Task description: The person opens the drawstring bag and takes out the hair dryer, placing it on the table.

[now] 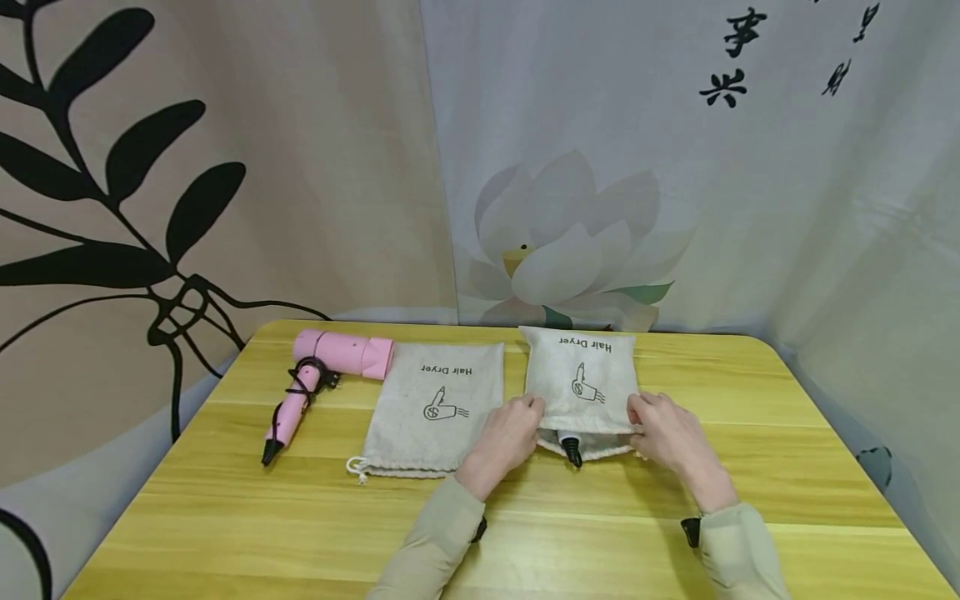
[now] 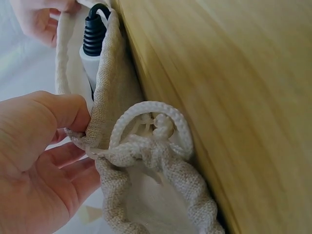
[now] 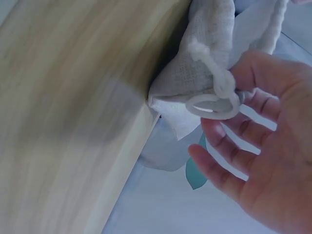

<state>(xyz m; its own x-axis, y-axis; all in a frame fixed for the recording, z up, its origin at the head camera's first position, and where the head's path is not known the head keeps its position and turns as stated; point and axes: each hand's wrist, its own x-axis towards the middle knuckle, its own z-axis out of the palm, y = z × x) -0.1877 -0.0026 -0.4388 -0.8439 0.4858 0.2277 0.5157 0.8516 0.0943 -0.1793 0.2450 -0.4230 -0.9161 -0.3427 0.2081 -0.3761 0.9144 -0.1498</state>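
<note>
A grey cloth drawstring bag [image 1: 582, 375] printed "Hair Dryer" lies on the table, its mouth gaping toward me. My left hand [image 1: 512, 429] pinches the left corner of that mouth between thumb and fingers. At the opposite corner, my right hand [image 1: 670, 432] pinches the hem beside a looped white drawstring [image 3: 214, 105]. From the opening pokes a white handle end [image 2: 91, 63] with a black ribbed cord sleeve [image 1: 572, 452]; the rest is hidden inside the cloth.
A second grey drawstring bag [image 1: 435, 433] lies flat just left of my left hand. Farther left rests a pink hair dryer [image 1: 345, 352] with its black cord wound round the handle. The wooden table [image 1: 262, 533] ends at a printed curtain [image 1: 360, 167] behind.
</note>
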